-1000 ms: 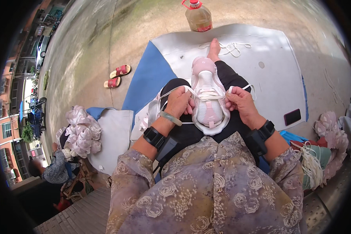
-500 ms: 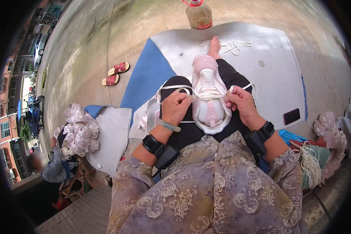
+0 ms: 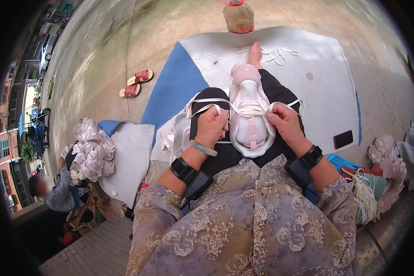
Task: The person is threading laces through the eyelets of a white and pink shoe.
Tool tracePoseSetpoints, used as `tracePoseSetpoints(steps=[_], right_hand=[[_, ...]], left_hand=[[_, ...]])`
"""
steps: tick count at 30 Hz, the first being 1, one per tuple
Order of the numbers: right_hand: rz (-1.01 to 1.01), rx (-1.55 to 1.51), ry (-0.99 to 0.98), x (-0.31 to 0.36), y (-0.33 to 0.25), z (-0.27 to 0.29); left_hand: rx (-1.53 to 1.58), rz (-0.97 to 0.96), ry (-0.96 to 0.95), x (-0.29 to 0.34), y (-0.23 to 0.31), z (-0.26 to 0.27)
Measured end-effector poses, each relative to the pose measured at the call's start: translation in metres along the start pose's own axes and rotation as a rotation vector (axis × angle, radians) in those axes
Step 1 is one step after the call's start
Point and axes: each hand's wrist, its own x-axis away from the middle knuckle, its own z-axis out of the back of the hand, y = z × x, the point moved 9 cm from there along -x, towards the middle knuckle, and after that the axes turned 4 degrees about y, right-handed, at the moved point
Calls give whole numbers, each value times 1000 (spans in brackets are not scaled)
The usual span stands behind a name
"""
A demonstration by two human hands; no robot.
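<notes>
A pink and white shoe upper [image 3: 250,94] lies between my thighs, its rounded toe pointing away from me. White shoelace [image 3: 249,110] crosses its middle, and an end runs out to either side. On the left of the shoe, my left hand [image 3: 211,124] is closed, pinching the lace, part of which loops over my left knee. At the right edge of the shoe, my right hand [image 3: 283,118] pinches the other side of the lace, with a loop standing out beyond the fingers. Another pale pink shoe piece [image 3: 181,126] lies partly hidden beside my left leg.
A white and blue sheet [image 3: 317,69] spreads under my legs, with loose laces [image 3: 280,54] and a phone [image 3: 343,139] on it. Red sandals [image 3: 140,77], a large bottle [image 3: 239,19] and shoe piles [image 3: 93,147] stand around. A person [image 3: 62,193] sits at left.
My left hand has turned slightly, its fingers curling more downward around the lace. My right hand stays beside the shoe, still pinching. The whole view has shifted slightly.
</notes>
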Motion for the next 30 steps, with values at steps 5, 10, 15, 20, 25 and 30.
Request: tracePoseSetpoints(steps=[5, 10, 15, 20, 25, 30], right_hand=[[292, 479, 82, 1, -21, -5], [157, 416, 136, 3, -9, 2], [204, 507, 113, 13, -25, -4], [379, 633, 44, 20, -45, -16], [267, 650, 37, 14, -28, -7], [171, 558, 8, 9, -23, -5]], left_hand=[[30, 64, 28, -4, -8, -5], [-98, -112, 129, -15, -9, -9], [-155, -231, 246, -22, -13, -2], [-210, -305, 269, -26, -15, 0], [-430, -575, 261, -4, 15, -13], [-518, -551, 249, -17, 14, -14]])
